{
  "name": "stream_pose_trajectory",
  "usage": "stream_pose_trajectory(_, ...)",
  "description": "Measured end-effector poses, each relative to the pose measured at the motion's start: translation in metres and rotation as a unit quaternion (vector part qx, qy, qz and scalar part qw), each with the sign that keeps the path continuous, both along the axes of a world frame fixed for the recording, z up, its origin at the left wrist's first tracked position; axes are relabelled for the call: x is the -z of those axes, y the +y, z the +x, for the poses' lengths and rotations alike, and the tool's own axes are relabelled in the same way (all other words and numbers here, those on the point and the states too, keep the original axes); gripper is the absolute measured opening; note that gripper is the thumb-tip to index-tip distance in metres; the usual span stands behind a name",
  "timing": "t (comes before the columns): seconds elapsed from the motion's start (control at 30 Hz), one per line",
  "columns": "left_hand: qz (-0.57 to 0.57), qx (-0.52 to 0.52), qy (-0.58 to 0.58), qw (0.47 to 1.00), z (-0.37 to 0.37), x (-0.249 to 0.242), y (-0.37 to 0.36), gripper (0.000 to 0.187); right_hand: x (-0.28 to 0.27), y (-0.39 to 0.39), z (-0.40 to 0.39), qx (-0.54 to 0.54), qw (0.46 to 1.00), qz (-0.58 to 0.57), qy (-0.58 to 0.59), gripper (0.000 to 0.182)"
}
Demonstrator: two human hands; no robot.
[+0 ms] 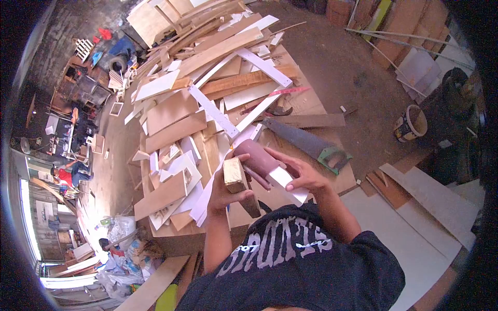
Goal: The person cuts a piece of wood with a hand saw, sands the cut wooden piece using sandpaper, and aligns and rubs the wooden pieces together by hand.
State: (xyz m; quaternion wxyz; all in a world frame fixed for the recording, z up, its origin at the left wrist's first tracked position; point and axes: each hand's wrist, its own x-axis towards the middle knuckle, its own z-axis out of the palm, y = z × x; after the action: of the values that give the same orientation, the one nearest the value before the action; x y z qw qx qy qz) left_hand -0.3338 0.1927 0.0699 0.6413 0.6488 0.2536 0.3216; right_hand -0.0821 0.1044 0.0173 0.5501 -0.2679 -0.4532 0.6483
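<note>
My left hand (pixel 222 191) grips a small pale wood block (pixel 234 174), held upright in front of my chest. My right hand (pixel 302 174) holds a white slat (pixel 288 185) with a maroon sheet of sandpaper (pixel 258 157) wrapped over its upper part. The sandpaper end lies against the top of the block. A dark wooden piece (pixel 252 203) pokes out below my left hand. Both hands hover above the near edge of a workbench (pixel 311 106) heaped with offcuts.
The bench carries several planks, white strips and plywood scraps (pixel 171 124). A hand saw with a green handle (pixel 311 144) lies just beyond my right hand. A bucket (pixel 411 124) stands on the dirt floor, with boards (pixel 430 197) beside it. A person in red (pixel 65 176) is far off.
</note>
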Motion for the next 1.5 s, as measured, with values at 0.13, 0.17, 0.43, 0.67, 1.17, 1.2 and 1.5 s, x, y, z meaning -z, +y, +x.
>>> stream_pose_trajectory(0.13,-0.007,-0.025,-0.007,1.000,0.000,-0.001,-0.006,0.094,-0.013,-0.015,-0.003,0.017,0.999,-0.028,-0.008,0.116)
stream_pose_trajectory(0.17,-0.008,-0.026,-0.008,1.000,-0.002,0.002,-0.007,0.094,-0.017,-0.016,-0.004,0.015,0.999,-0.052,0.000,0.116)
stream_pose_trajectory(0.43,0.014,0.023,0.054,0.998,-0.003,-0.012,-0.015,0.097,-0.043,-0.028,-0.009,0.126,0.941,0.050,-0.311,0.102)
stream_pose_trajectory(0.67,0.049,0.005,-0.131,0.990,0.006,-0.026,0.000,0.094,-0.041,-0.025,-0.016,0.147,0.959,0.031,-0.239,0.081)
stream_pose_trajectory(1.17,-0.003,-0.004,-0.002,1.000,0.001,-0.032,-0.032,0.126,-0.067,-0.026,-0.023,0.111,0.973,0.004,-0.202,0.099)
stream_pose_trajectory(1.2,0.012,-0.010,0.016,1.000,-0.001,-0.033,-0.033,0.127,-0.068,-0.027,-0.026,0.117,0.977,-0.019,-0.177,0.097)
stream_pose_trajectory(1.5,0.012,-0.057,0.022,0.998,-0.008,-0.009,-0.050,0.113,-0.056,-0.023,-0.036,0.072,0.992,-0.062,-0.078,0.084)
